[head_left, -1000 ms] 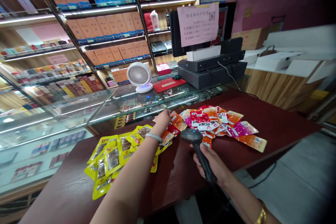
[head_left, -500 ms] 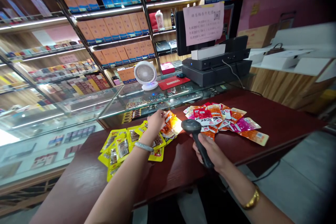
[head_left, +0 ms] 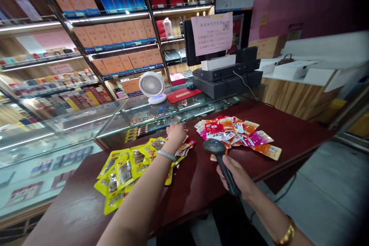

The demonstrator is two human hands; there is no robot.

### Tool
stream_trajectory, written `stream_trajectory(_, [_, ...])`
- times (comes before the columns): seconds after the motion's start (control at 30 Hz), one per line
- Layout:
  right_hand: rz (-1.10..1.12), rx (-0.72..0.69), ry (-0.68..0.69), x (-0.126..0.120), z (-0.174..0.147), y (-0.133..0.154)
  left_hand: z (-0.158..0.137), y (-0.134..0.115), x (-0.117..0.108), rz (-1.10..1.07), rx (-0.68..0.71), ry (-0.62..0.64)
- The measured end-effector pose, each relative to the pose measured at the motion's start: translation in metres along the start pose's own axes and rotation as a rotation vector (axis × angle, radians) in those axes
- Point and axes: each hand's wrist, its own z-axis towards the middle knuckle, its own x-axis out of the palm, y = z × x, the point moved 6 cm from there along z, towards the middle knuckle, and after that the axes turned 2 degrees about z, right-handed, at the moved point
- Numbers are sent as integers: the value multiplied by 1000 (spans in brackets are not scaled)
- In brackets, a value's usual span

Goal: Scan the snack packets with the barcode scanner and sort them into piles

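My right hand (head_left: 238,175) is wrapped round the handle of a black barcode scanner (head_left: 215,147), its head tilted toward the left. My left hand (head_left: 176,135) is over a few red and white snack packets (head_left: 188,144), its fingers curled and partly hidden; what they hold, if anything, cannot be made out. Yellow snack packets (head_left: 125,171) with clear windows lie in a spread heap to the left, partly behind my left forearm. Beyond the scanner lies a heap of orange, white, red and purple snack packets (head_left: 230,132).
The dark red table (head_left: 196,196) meets a glass display counter (head_left: 138,117). On the counter are a white fan (head_left: 152,84), a red mat (head_left: 183,95) and a monitor (head_left: 188,42) above a black cash drawer (head_left: 227,82). Shelves of boxed goods (head_left: 115,36) line the back.
The orange packet that was in my left hand no longer shows there. The bright light in front of the scanner has gone. The whole view has shifted slightly.
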Motion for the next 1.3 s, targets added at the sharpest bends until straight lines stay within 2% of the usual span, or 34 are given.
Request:
stream_trajectory(0.07, [3, -4, -5, -1, 0, 0, 12, -28, 19, -66, 36, 107])
stream_trajectory(0.17, [-2, -14, -8, -1, 0, -1, 27, -54, 39, -110, 13, 159])
stream_trajectory(0.33, [10, -24, -20, -3, 0, -2, 36, -61, 52, -171, -35, 194])
stream_trajectory(0.47, [-11, -24, -4, -1, 0, 1, 31, -46, 43, -246, -45, 198])
stream_trajectory(0.67, [-18, -34, 41, 21, 11, 15, 8, -9, 10, -337, -38, 52])
stream_trajectory(0.87, [-14, -44, 114, 55, 32, 24, -17, 12, -8, -285, -68, 43])
stream_trajectory(1.0, [-8, -23, 148, 66, 35, 23, -22, 20, -10, -283, -84, 67])
stream_trajectory(1.07, [-4, -12, 142, 63, 33, 23, -23, 29, -10, -251, -106, 96])
stream_trajectory(1.17, [2, -9, 111, 47, 27, 24, -21, 46, -16, -81, -136, 111])
stream_trajectory(1.23, [8, -22, 75, 31, 22, 27, -19, 55, -24, 55, -151, 44])
stream_trajectory(1.3, [25, -43, 20, 14, 17, 31, -15, 53, -29, 113, -140, -48])
